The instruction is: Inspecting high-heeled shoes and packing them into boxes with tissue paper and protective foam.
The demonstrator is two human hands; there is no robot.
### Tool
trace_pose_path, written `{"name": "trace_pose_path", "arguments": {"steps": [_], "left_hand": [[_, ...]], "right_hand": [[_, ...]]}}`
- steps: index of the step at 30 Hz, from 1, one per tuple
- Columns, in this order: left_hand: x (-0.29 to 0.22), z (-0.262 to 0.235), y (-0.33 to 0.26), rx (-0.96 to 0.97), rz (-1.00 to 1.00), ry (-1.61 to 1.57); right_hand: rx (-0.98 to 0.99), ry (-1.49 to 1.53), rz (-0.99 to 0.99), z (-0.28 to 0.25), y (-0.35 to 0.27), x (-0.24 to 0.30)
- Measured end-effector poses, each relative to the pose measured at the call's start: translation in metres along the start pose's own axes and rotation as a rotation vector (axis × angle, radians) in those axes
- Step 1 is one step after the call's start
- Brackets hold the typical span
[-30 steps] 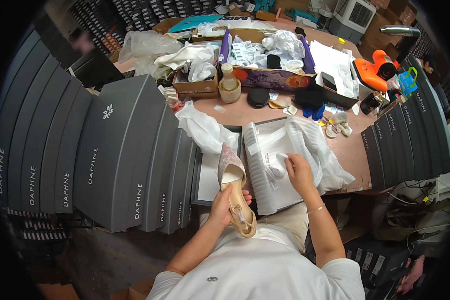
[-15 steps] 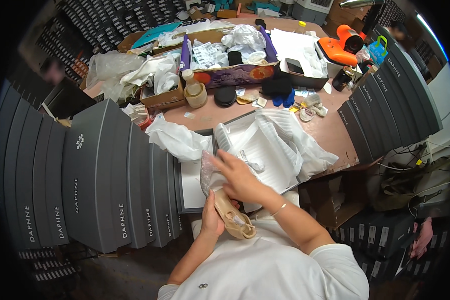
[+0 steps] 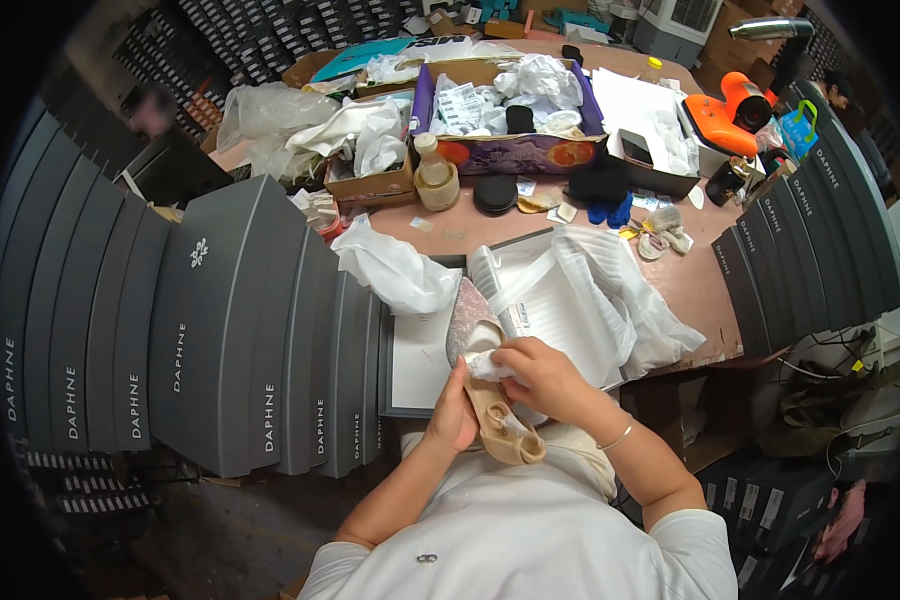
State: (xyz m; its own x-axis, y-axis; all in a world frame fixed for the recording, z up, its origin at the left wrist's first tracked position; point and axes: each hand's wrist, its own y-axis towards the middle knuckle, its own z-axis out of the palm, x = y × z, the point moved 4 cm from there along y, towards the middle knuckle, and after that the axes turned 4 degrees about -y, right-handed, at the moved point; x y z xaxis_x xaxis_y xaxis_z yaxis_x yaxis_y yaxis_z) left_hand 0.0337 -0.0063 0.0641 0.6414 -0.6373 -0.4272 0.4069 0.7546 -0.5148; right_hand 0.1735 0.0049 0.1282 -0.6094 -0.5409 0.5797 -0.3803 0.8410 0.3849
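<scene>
A beige flat shoe with a glittery pale toe (image 3: 478,348) is held over the near edge of the table. My left hand (image 3: 454,415) grips it from the left side by the heel part. My right hand (image 3: 537,376) pinches a wad of white tissue paper (image 3: 489,366) at the shoe's opening. Just behind lies an open white shoe box (image 3: 560,318) lined with loose white tissue paper (image 3: 625,305). The box's grey lid (image 3: 417,358) lies to its left.
Tall stacks of dark grey shoe boxes (image 3: 220,330) stand at my left, more (image 3: 820,220) at the right. The pink table (image 3: 690,275) carries crumpled paper (image 3: 395,272), a purple box of clutter (image 3: 510,150), a small bottle (image 3: 435,180), black round lids (image 3: 495,193) and an orange tool (image 3: 725,112).
My right hand left the open box and came to the shoe with a piece of tissue paper. The view shifted slightly; the left hand stays on the shoe.
</scene>
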Motion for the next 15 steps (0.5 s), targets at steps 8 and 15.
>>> {"name": "trace_pose_path", "arguments": {"steps": [8, 15], "left_hand": [[0.018, -0.024, -0.007, 0.105, -0.022, 0.170], [0.021, -0.028, -0.010, 0.000, -0.045, 0.254]], "right_hand": [[-0.192, 0.034, 0.201, 0.011, 0.006, -0.003], [-0.106, 0.088, 0.193, 0.040, 0.012, -0.029]]}}
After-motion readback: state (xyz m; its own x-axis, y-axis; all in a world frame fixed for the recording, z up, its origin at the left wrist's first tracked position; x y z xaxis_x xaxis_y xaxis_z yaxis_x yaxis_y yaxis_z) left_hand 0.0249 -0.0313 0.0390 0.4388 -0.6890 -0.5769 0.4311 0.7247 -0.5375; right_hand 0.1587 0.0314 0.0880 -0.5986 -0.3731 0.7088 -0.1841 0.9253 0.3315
